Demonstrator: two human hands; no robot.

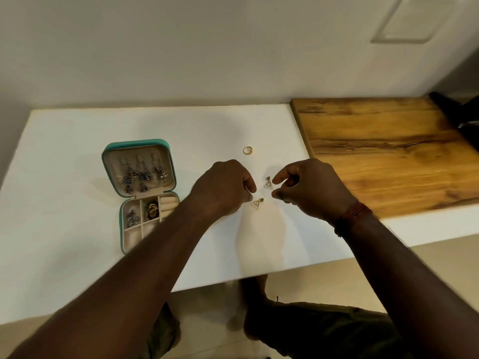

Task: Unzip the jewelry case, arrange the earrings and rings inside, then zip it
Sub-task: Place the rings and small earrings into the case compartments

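— Both forearms reach in from the near edge; the left hand (223,189) curls over the nearer triangle earring (256,203), fingers drawn narrow, its tips at or just beside the piece; whether it is truly pinched I cannot tell.

— And the other?

— The right hand (308,189) has thumb and forefinger narrowly parted just beside the farther triangle earring (267,183); it looks not yet gripped; a red thread band (353,215) sits on that wrist.

— Where is the case?

— The jewelry case (141,195) lies open on the white table (77,151), well to the left; dark earrings hang in its lid, others fill some tray sections; a gold ring (248,150) lies apart, beyond the hands.

— So what might fail?

— Small flat pieces on a smooth top; a careless pinch could flick one away, perhaps off the near edge; the left forearm crosses the tray's corner, so a sweep back could knock the case; the ring could be forgotten.
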